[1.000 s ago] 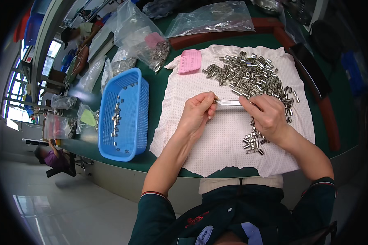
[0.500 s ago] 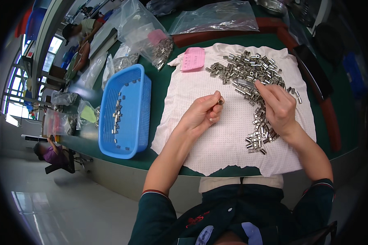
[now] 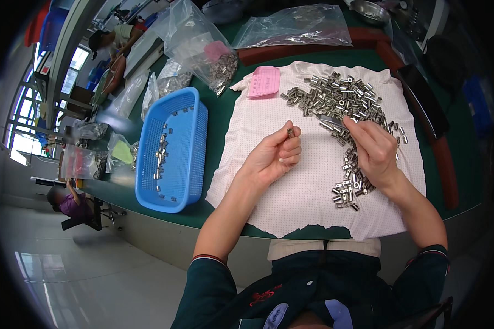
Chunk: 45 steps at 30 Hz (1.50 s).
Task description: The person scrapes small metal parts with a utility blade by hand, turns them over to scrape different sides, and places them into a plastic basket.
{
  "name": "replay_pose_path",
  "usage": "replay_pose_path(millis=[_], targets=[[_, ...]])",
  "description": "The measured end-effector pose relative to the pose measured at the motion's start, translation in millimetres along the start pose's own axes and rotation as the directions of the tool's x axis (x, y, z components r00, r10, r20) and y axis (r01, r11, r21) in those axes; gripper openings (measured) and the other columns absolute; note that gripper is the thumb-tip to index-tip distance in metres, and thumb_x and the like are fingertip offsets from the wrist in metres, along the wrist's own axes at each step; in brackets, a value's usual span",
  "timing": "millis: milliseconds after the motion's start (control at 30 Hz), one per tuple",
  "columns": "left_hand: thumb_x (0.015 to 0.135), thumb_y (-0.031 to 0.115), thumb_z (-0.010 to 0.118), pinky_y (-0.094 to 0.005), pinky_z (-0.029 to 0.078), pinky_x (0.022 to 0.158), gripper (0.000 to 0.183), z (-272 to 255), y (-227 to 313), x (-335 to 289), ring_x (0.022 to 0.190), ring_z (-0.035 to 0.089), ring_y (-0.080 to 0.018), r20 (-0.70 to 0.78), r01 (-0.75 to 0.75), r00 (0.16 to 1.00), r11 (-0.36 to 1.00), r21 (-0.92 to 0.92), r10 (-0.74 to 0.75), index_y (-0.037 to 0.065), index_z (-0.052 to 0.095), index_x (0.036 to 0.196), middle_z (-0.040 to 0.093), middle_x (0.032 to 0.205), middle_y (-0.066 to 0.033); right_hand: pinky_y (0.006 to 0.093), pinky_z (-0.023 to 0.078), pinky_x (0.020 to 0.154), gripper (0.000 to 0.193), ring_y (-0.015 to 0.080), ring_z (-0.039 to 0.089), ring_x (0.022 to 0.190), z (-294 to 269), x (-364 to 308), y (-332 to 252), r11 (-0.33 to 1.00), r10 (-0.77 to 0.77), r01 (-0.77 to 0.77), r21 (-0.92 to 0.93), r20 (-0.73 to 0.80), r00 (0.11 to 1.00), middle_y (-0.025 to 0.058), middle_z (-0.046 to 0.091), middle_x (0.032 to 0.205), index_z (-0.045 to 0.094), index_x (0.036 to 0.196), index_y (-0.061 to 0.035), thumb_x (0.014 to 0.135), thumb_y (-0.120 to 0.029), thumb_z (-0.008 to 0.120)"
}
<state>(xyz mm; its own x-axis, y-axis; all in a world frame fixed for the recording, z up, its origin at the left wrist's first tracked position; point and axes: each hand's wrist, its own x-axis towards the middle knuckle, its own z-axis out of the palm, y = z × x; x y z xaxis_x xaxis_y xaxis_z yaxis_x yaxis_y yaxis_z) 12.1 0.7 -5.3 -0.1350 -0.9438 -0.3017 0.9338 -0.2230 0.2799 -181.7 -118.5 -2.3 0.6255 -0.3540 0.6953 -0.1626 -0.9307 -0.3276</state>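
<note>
My left hand [image 3: 274, 156] is closed over the white dotted cloth [image 3: 291, 203], pinching a small metal sleeve [image 3: 290, 132] between thumb and forefinger. To its right, my right hand [image 3: 376, 151] grips slim metal tweezers [image 3: 330, 120], whose pointed end lies toward the left over the pile. That pile of small shiny metal sleeves [image 3: 340, 96] spreads across the cloth, beneath and around the right hand. A trail of the same parts [image 3: 344, 194] runs down toward the near side. The tweezers' rear end is hidden in my right hand.
Left of the cloth stands a blue plastic basket [image 3: 173, 203] with several metal parts inside. A pink slip [image 3: 264, 82] lies at the cloth's far left corner. Beyond are clear bags [image 3: 222, 71] of parts, a flat plastic bag [image 3: 293, 27] and a red-brown raised border [image 3: 444, 170].
My left hand has turned slightly, and the metal sleeve in its fingertips now stands more upright. The tweezers have tilted a little in my right hand. The whole view has shifted slightly.
</note>
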Motion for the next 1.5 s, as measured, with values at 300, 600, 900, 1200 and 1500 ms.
replay_pose_path(millis=[300, 600, 900, 1200, 1500], targets=[[0.093, 0.017, 0.041, -0.0175, 0.035, 0.046, 0.019, -6, 1, 0, 0.050, 0.038, -0.0053, 0.039, -0.036, 0.999, 0.999, 0.000, 0.036, 0.000, 0.049, 0.092, 0.042, 0.062, 0.0005, 0.0317, 0.046, 0.052, 0.037, 0.0238, 0.057, 0.061, 1, 0, -1, 1.000, 0.027, -0.027, 0.015, -0.003, 1.000, 0.0105, 0.057, 0.070, 0.061, 0.100, -0.0013, 0.065, 0.010, 0.056], [0.085, -0.002, 0.049, -0.0266, 0.049, 0.084, 0.019, 14, -3, 3, 0.095, 0.055, -0.0205, -0.259, -0.269, 0.894, 0.900, 0.343, 0.366, -0.004, 0.048, 0.103, 0.053, 0.098, -0.0138, 0.0320, 0.045, 0.052, 0.039, 0.0245, 0.056, 0.060, 1, 0, 7, 0.998, 0.061, -0.061, 0.021, -0.013, 0.998, 0.0103, 0.056, 0.071, 0.061, 0.101, -0.0025, 0.065, 0.010, 0.055], [0.078, -0.006, 0.055, -0.0232, 0.048, 0.072, 0.011, 15, 30, -12, 0.084, 0.060, -0.0148, 0.459, -0.261, 0.207, -0.403, 0.877, 0.864, -0.002, 0.056, 0.089, 0.057, 0.088, -0.0083, 0.0305, 0.045, 0.054, 0.039, 0.0234, 0.057, 0.061, -2, 0, 4, 0.997, 0.048, -0.047, 0.057, -0.023, 0.999, 0.0128, 0.058, 0.074, 0.061, 0.103, -0.0011, 0.067, 0.013, 0.054], [0.073, -0.001, 0.060, -0.0349, 0.039, 0.081, 0.030, 17, 45, -23, 0.092, 0.053, -0.0250, 0.729, 0.418, -0.065, -0.645, 0.640, 0.682, 0.003, 0.054, 0.102, 0.056, 0.095, -0.0124, 0.0293, 0.045, 0.054, 0.036, 0.0227, 0.057, 0.061, -6, -2, 2, 0.997, 0.064, -0.065, 0.050, 0.021, 0.998, 0.0146, 0.059, 0.075, 0.060, 0.104, 0.0020, 0.071, 0.014, 0.052], [0.072, 0.006, 0.066, -0.0286, 0.041, 0.051, 0.007, 11, 4, -4, 0.053, 0.051, -0.0185, 0.570, 0.042, 0.453, -0.655, 0.755, 0.686, 0.002, 0.062, 0.075, 0.057, 0.060, -0.0075, 0.0265, 0.041, 0.050, 0.033, 0.0179, 0.055, 0.055, -8, 8, 15, 0.978, 0.198, -0.193, 0.073, -0.068, 0.978, 0.0087, 0.058, 0.069, 0.061, 0.104, -0.0023, 0.071, 0.006, 0.060]])
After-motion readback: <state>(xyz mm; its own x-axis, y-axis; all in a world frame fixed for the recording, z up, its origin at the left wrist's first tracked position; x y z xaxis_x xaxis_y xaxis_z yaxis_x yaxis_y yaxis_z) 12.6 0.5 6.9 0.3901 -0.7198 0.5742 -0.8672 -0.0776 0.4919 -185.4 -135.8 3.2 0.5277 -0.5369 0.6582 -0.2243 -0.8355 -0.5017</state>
